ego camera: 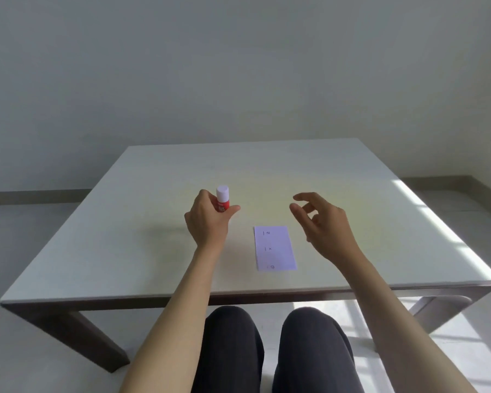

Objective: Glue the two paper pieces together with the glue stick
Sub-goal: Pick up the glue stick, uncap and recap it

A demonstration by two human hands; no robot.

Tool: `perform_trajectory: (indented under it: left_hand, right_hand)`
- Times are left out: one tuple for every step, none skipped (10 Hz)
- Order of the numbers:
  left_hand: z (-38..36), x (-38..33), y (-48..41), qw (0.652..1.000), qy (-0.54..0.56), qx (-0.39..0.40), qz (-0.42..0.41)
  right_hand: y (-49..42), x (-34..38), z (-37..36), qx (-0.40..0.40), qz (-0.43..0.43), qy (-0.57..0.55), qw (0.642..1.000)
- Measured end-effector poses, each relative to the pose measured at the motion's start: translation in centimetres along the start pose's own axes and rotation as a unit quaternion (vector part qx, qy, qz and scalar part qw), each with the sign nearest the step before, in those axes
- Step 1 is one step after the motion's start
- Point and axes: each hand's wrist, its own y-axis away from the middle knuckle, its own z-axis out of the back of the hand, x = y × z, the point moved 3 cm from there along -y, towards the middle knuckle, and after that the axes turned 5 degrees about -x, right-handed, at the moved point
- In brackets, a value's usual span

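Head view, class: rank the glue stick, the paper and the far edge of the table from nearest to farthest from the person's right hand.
From the right hand, open above the table:
1. Paper: flat on the table, just to the hand's left and slightly nearer the person.
2. Glue stick: further left, capped, held upright in the left hand.
3. Table's far edge: well beyond the hand, by the wall.

You sit in a bare, plain room, more like an empty office or test room than a furnished home. A pale square table [267, 171] on dark wooden legs [97, 341] stands before you. Behind the table rises an unadorned off-white wall [238, 66] with a grey skirting strip [34, 197] at its foot. To the table's right, window-shaped sunlight [448, 336] falls on the light floor [26, 251].
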Motion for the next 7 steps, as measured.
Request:
perform_trajectory:
  left_hand:
    - [-1.4, 0.5, -1.1, 0.999, 0.004, -0.017, 0.027]
    - [-2.6, 0.8, -1.6, 0.999, 0.000, -0.022, 0.033]
    - [-3.5, 0.8, -1.8, 0.999, 0.002, -0.022, 0.032]
    - [-4.0, 1.2, -1.5, 0.999, -0.001, -0.015, 0.029]
    - [-4.2, 1.7, -1.1, 0.999, -0.003, -0.015, 0.029]
    - [-4.3, 1.9, -0.9, 1.000, 0.003, -0.012, 0.028]
    - [-4.4, 2.2, -0.9, 0.999, 0.003, 0.017, 0.046]
  right_hand:
    - [0.5, -2.1, 0.6, -0.027, -0.035, -0.007, 0.999]
    - [1.1, -3.7, 0.5, -0.024, -0.059, 0.001, 0.998]
    - [1.4, -4.4, 0.1, -0.014, -0.063, 0.002, 0.998]
    - [1.4, -4.7, -0.1, -0.016, -0.062, -0.003, 0.998]
    - [1.3, -5.0, -0.3, -0.012, -0.061, -0.006, 0.998]
    - [1.4, -5.2, -0.4, -0.004, -0.062, -0.009, 0.998]
    - [1.3, -5.1, -1.0, 0.005, -0.055, -0.005, 0.998]
